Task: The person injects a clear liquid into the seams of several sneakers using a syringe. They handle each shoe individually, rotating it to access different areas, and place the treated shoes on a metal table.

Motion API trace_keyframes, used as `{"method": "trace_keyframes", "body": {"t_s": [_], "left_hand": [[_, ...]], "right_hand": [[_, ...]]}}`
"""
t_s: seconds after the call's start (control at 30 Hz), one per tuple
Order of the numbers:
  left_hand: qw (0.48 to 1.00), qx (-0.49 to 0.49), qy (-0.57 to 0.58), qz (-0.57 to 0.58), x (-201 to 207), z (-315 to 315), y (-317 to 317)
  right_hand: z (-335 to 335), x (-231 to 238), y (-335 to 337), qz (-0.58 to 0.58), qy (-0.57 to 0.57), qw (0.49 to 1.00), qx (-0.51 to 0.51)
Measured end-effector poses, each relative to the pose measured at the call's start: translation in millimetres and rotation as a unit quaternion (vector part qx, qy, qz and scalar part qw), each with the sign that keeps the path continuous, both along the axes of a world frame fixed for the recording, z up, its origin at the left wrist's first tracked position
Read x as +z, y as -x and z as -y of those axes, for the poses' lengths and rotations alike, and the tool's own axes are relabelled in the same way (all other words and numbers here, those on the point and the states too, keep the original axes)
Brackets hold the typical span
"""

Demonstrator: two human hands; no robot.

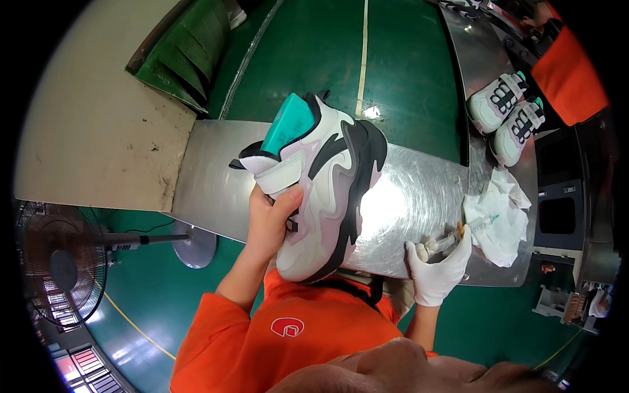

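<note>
Above the bench (216, 175), the shoe (327, 196), likely light but stiffened by its insert (288, 124), seems best held midfoot, where the left hand (267, 221) grips it, the right hand (438, 275) curling round an unclear item (440, 247).

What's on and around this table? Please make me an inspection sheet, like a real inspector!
Surface: shiny metal table, scuffed; green surface beyond.
Things: shoe with teal block inside; two more shoes at right.
Clutter: crumpled white sheet near the right hand.
Hands: bare left hand grips the shoe; gloved right hand holds something small, too unclear to name.
Cables: thin dark cable near the fan.
Surroundings: fan at left; another person's orange clothing, upper right.
</note>
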State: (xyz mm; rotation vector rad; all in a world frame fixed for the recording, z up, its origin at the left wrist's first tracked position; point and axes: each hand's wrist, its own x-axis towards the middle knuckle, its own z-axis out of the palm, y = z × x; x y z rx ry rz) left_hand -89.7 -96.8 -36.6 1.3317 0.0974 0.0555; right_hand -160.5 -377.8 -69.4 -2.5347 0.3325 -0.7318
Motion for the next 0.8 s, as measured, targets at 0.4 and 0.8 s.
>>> {"method": "trace_keyframes", "body": {"t_s": [0.4,0.8], "left_hand": [[0.99,-0.034,-0.119,-0.065,32.5,10.9,-45.7],[0.923,-0.262,-0.234,0.159,71.8,213.6,-413.8]], "right_hand": [[31.9,2.5,9.6,0.024,-0.049,0.998,0.026],[49.8,-4.6,0.3,0.055,-0.041,0.997,0.031]]}}
